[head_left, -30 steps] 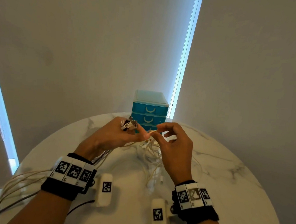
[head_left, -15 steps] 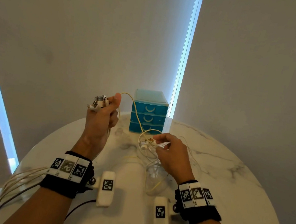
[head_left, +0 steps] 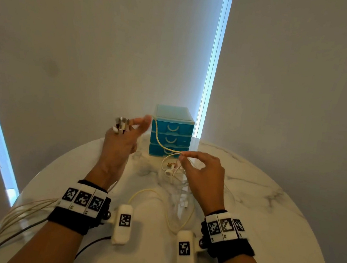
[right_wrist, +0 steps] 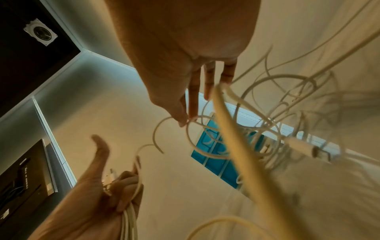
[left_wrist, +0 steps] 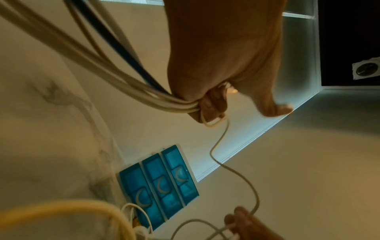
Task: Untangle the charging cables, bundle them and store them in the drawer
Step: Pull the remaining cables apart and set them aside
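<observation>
My left hand (head_left: 124,139) is raised above the round marble table (head_left: 267,205), its fingers curled round a bundle of white cables (left_wrist: 127,87) with plug ends (head_left: 121,123) sticking up; the thumb is stretched out. One cream cable (head_left: 157,136) runs from that hand down to my right hand (head_left: 200,172), which pinches it (right_wrist: 185,121) between thumb and forefinger, other fingers loose. A tangle of white cables (head_left: 174,172) lies on the table under the right hand. The blue three-drawer box (head_left: 171,131) stands behind, all drawers shut.
Cable lengths (head_left: 20,211) from the left hand trail off the table's left edge. A cream loop (head_left: 172,214) lies near the front between my wrists. Walls stand close behind the table, with a lit strip (head_left: 214,60) to the right of the drawer box.
The hands have parted: the left one rose up and left with the plug bundle, drawing a cream cable taut out of the tangle. The right one stayed low, pinching that cable.
</observation>
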The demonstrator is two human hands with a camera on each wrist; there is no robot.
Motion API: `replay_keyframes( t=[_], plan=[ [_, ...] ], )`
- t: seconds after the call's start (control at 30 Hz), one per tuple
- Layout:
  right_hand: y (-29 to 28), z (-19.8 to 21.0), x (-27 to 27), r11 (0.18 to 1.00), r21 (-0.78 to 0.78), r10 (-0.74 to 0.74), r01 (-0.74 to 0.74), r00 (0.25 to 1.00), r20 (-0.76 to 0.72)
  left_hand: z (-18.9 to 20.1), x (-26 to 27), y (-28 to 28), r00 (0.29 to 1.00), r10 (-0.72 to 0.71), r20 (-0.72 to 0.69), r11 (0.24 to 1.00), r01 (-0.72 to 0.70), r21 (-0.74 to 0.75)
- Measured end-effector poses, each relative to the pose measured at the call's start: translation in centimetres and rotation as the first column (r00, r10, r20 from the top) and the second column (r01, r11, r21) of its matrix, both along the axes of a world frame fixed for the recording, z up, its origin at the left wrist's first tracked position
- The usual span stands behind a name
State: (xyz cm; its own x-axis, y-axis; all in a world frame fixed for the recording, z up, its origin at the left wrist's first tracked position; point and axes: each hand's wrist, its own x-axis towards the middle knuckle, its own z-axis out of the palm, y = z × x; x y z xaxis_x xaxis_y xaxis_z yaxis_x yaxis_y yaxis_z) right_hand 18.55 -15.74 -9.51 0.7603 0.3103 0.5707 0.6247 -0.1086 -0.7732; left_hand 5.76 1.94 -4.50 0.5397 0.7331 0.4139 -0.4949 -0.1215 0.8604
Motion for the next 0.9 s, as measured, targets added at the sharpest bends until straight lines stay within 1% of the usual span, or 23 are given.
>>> replay_keyframes(
  t=[0.07,0.1,0.17,0.2,0.27,0.5,0.57,0.63,0.73,0.8,0.83,0.9],
  plan=[
    [-0.1,0.5,-0.4,0.997,0.079,0.023,-0.024,1.000,0.010,-0.7,0.3,-0.4,0.988,0.010,-0.156,0.999,-0.005,0.032],
    [-0.1,0.6,-0.7,0.995,0.091,0.035,-0.038,0.999,0.032,-0.8,0.3,-0.8,0.977,-0.029,-0.210,0.998,0.042,0.056],
    [0.1,0.9,-1.1,0.994,0.087,0.055,-0.061,0.996,0.072,-0.7,0.3,-2.1,0.954,-0.133,-0.269,0.979,0.169,0.117],
    [0.3,0.9,-1.2,0.995,0.078,0.062,-0.069,0.994,0.086,-0.5,0.2,-2.8,0.943,-0.157,-0.294,0.967,0.207,0.146],
    [0.4,0.8,-1.1,0.995,0.063,0.073,-0.079,0.993,0.096,0.0,-0.1,-3.9,0.934,-0.160,-0.320,0.954,0.230,0.194],
    [0.3,0.4,-0.7,0.995,0.046,0.089,-0.091,0.995,0.039,0.5,-0.2,-3.4,0.913,-0.066,-0.402,0.939,0.193,0.286],
    [0.4,0.1,-0.5,0.991,-0.028,0.128,-0.128,0.992,0.019,0.6,-0.2,-3.4,0.928,-0.038,-0.372,0.944,0.155,0.291],
    [0.6,-0.3,-0.4,0.978,-0.143,0.152,-0.151,0.988,-0.008,0.6,0.0,-2.8,0.956,0.017,-0.293,0.966,0.060,0.253],
    [0.2,-0.6,0.3,0.978,-0.185,0.098,-0.100,0.995,-0.021,0.7,0.2,-1.2,0.992,0.082,-0.096,0.995,-0.076,0.060],
    [-0.4,-0.5,0.9,0.971,-0.219,0.095,-0.101,0.995,-0.037,0.9,-0.2,-0.1,0.996,0.080,0.027,0.996,-0.079,-0.038],
    [-0.7,-0.5,1.1,0.964,-0.239,0.110,-0.118,0.993,-0.046,1.0,-0.5,0.2,0.996,0.066,0.063,0.997,-0.063,-0.054],
    [-0.8,-0.5,1.0,0.955,-0.251,0.150,-0.159,0.987,-0.055,1.2,-0.8,0.4,0.996,0.039,0.082,0.998,-0.036,-0.042]
  ],
)
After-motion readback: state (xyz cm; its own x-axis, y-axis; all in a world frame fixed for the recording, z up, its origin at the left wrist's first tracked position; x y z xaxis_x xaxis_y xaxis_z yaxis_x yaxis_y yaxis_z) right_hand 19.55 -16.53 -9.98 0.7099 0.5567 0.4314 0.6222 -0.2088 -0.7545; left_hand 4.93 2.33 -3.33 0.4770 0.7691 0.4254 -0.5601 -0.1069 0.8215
